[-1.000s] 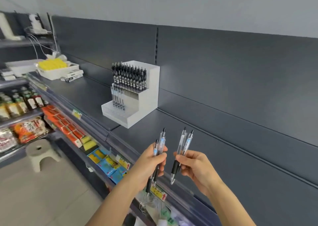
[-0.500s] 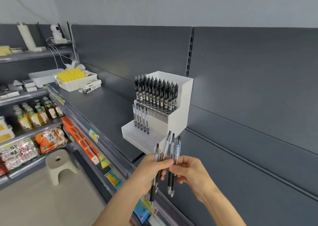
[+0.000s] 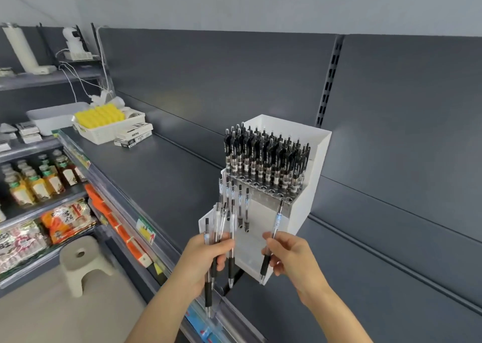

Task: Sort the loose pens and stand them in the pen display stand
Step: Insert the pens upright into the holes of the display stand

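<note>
Standing on a dark grey shelf point(image 3: 156, 170), a white stepped stand point(image 3: 313, 175) is seen near the middle of the head view, just behind both hands. Its top tier is packed with upright black pens point(image 3: 263, 157). A few clear pens point(image 3: 240, 204) are stood at the left end of the middle tier, and the lowest tier is partly hidden by the hands. A bunch of loose pens point(image 3: 231, 261) is gripped in the left hand point(image 3: 208, 256), with fingers curled round the barrels, tips pointed downward and clicker ends fanned upward before the stand's left side. A single pen point(image 3: 277, 220) is pinched between thumb and fingers of the right hand point(image 3: 289, 259), tilted, its upper end near the empty holes at the front of the top tier; whether it touches cannot be told. Further left along the shelf a white tray point(image 3: 109, 135) of yellow items is set. Bottles point(image 3: 39, 178) and snack packets point(image 3: 65, 220) are ranged on lower shelves, and a pale stool point(image 3: 80, 259) is placed on the floor.
</note>
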Action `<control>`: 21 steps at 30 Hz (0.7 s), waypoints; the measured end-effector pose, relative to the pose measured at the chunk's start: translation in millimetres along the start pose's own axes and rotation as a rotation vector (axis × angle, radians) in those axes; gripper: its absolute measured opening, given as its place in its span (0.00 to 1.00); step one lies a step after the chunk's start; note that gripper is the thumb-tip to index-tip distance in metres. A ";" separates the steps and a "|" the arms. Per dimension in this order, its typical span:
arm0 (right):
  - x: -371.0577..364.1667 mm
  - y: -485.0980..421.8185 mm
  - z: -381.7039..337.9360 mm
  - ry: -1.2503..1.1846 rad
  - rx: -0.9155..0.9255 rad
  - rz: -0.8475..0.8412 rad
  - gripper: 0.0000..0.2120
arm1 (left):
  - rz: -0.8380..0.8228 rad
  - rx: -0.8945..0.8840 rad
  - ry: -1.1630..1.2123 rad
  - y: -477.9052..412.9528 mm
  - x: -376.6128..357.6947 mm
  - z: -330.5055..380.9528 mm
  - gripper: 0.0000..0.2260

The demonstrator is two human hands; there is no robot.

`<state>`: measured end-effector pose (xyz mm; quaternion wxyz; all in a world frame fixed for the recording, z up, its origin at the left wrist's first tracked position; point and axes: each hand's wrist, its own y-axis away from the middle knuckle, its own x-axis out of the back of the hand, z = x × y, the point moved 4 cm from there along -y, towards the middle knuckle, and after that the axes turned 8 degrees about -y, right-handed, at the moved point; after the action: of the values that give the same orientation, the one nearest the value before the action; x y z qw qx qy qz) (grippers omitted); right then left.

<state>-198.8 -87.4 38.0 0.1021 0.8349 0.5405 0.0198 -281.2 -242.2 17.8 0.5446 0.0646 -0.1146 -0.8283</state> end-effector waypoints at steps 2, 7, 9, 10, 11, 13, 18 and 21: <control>-8.5 -11.8 0.7 0.061 0.019 0.049 0.09 | -0.030 -0.018 -0.027 -13.5 10.4 1.1 0.03; -23.4 -33.4 -8.2 0.244 0.149 0.313 0.09 | -0.124 -0.040 -0.105 -46.8 35.2 3.8 0.01; -27.6 -36.8 -13.1 0.291 0.218 0.442 0.08 | -0.166 -0.055 -0.129 -57.3 42.9 7.8 0.02; -29.5 -37.5 -16.4 0.307 0.260 0.502 0.07 | -0.189 -0.070 -0.141 -62.2 45.6 11.0 0.02; -31.3 -38.1 -19.2 0.322 0.295 0.558 0.06 | -0.211 -0.088 -0.152 -66.4 47.6 14.0 0.02; -35.7 -40.1 -21.1 0.347 0.326 0.642 0.04 | -0.253 -0.115 -0.176 -74.6 49.5 17.1 0.04; -47.7 -50.6 -6.5 0.448 0.248 0.688 0.03 | -0.356 -0.128 -0.210 -84.3 49.0 12.3 0.02; -53.1 -57.5 5.9 0.540 0.156 0.704 0.03 | -0.385 -0.133 -0.221 -91.4 51.3 7.4 0.03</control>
<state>-271.6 -113.7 25.4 -0.1188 0.9380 0.2309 0.2296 -384.5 -253.6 2.2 0.3637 -0.0419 -0.1043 -0.9247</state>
